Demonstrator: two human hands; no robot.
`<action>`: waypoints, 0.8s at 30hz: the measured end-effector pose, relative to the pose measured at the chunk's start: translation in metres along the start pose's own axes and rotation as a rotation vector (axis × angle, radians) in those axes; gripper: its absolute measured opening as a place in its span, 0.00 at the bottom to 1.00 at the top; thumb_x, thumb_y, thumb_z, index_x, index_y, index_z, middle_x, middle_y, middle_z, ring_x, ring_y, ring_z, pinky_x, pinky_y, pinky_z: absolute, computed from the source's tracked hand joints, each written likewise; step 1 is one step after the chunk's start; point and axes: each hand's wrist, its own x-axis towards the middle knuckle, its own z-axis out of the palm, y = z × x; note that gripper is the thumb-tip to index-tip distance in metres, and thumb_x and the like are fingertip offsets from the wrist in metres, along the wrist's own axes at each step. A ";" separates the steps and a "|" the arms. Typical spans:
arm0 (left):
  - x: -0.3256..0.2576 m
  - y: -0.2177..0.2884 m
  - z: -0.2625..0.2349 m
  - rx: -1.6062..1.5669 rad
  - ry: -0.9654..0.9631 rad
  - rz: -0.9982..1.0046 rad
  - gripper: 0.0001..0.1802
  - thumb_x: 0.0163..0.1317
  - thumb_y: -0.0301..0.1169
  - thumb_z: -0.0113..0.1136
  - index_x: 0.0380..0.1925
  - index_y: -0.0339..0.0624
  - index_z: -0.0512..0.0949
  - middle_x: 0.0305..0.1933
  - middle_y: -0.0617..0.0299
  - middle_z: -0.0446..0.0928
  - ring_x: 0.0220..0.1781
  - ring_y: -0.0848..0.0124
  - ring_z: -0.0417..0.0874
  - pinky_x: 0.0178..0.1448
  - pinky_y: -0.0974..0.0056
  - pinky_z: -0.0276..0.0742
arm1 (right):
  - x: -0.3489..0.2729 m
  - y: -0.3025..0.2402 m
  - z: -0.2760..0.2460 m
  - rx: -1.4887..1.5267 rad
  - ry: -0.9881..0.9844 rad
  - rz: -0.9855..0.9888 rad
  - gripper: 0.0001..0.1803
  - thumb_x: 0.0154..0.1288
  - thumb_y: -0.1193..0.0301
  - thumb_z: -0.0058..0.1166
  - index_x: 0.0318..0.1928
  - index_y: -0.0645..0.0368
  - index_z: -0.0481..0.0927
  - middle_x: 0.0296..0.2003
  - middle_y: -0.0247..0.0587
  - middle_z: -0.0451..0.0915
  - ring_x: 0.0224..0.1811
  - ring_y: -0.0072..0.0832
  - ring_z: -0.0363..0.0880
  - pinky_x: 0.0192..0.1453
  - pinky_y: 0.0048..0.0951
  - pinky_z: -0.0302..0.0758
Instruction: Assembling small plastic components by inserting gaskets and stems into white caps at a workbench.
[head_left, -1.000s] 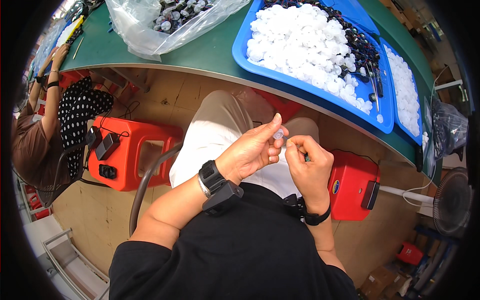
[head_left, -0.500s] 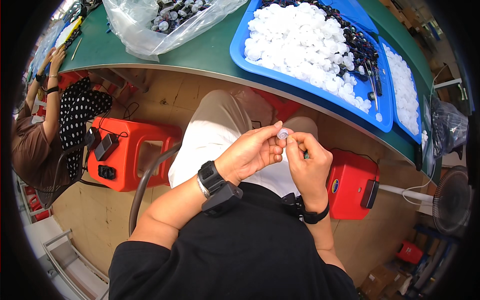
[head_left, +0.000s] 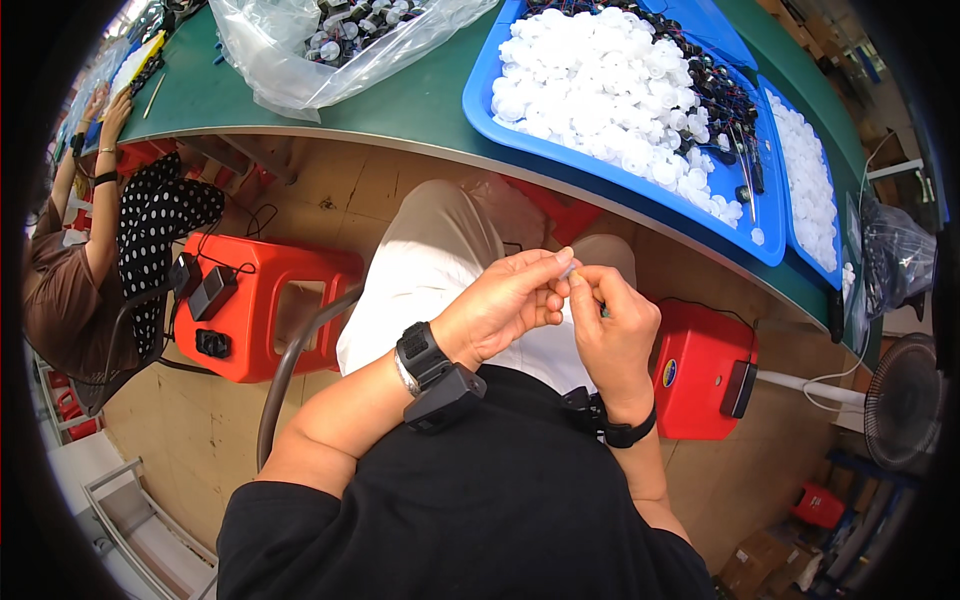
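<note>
My left hand [head_left: 505, 305] and right hand [head_left: 612, 325] meet over my lap, below the counter [head_left: 400, 105] edge, fingertips pinching one small white cap [head_left: 567, 270] between them. I judge it best to keep both grips light, square, and close to my body

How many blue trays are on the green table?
2. One blue tray, heaped with white pieces, lies ahead of the hands; a second blue tray is right of it. Others may be hidden beyond the frame.
</note>
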 end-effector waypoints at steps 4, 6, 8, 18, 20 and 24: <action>-0.002 0.003 0.004 -0.018 -0.001 -0.004 0.15 0.71 0.43 0.52 0.40 0.42 0.78 0.28 0.71 0.75 0.29 0.81 0.73 0.37 0.73 0.75 | 0.001 -0.001 0.000 0.026 0.013 0.020 0.02 0.56 0.77 0.59 0.30 0.58 0.80 0.17 0.37 0.77 0.18 0.29 0.77 0.22 0.27 0.70; -0.001 0.002 0.005 -0.089 -0.015 -0.008 0.16 0.71 0.43 0.52 0.41 0.41 0.78 0.27 0.71 0.75 0.28 0.81 0.73 0.37 0.73 0.75 | 0.000 -0.001 -0.001 0.046 0.016 0.062 0.02 0.56 0.77 0.60 0.31 0.59 0.81 0.17 0.37 0.77 0.17 0.28 0.77 0.22 0.27 0.70; 0.000 0.003 0.005 -0.096 -0.026 -0.012 0.15 0.71 0.43 0.53 0.39 0.42 0.78 0.27 0.71 0.75 0.28 0.82 0.73 0.38 0.73 0.76 | 0.000 -0.001 -0.001 0.067 0.020 0.104 0.02 0.55 0.77 0.60 0.31 0.59 0.81 0.17 0.37 0.77 0.17 0.27 0.77 0.22 0.27 0.69; 0.000 0.002 0.004 -0.056 0.004 -0.025 0.15 0.71 0.42 0.53 0.40 0.42 0.78 0.27 0.71 0.74 0.28 0.82 0.72 0.37 0.73 0.74 | 0.000 -0.003 -0.004 0.002 0.016 0.118 0.02 0.53 0.76 0.61 0.28 0.57 0.81 0.15 0.37 0.75 0.15 0.26 0.73 0.21 0.27 0.67; 0.000 0.002 0.005 -0.051 0.006 -0.021 0.15 0.71 0.42 0.54 0.40 0.42 0.78 0.27 0.71 0.74 0.28 0.82 0.72 0.36 0.73 0.74 | 0.000 -0.004 -0.004 -0.013 0.011 0.120 0.02 0.53 0.76 0.62 0.28 0.57 0.81 0.15 0.36 0.75 0.15 0.26 0.73 0.21 0.27 0.67; 0.000 0.001 0.004 -0.045 0.023 -0.018 0.14 0.71 0.42 0.54 0.36 0.43 0.78 0.27 0.71 0.74 0.27 0.82 0.72 0.35 0.74 0.73 | 0.000 -0.004 -0.003 0.012 0.007 0.101 0.02 0.54 0.76 0.61 0.29 0.57 0.81 0.16 0.36 0.76 0.17 0.28 0.75 0.23 0.29 0.69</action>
